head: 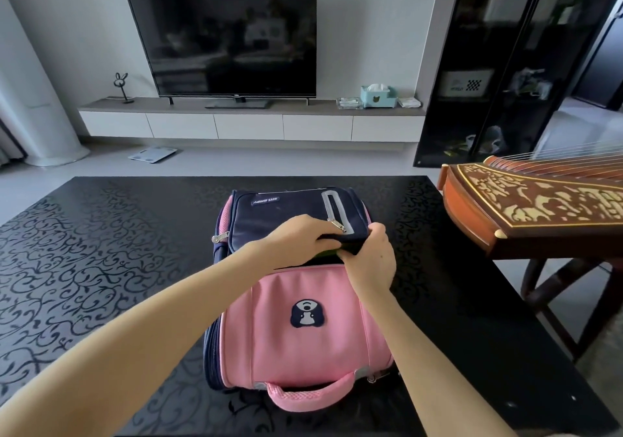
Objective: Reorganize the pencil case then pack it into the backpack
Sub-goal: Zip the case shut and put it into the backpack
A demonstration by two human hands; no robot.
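Pink-and-navy fabric backpack (296, 305) lies flat mid-bench, handle toward the camera; contents hidden, only a green sliver shows at the opening under the navy flap (290, 210). Black patterned bench (101, 251) is bare to the left; a carved wooden zither (526, 204) sits close right. Left hand (300, 237) and right hand (371, 258) both pinch the flap's edge, fingers clenched on fabric.

One head-worn wide-angle camera looks forward and down across the black table (101, 234), close over the backpack (296, 318) (edges bend), facing the television (219, 35) on the far wall.
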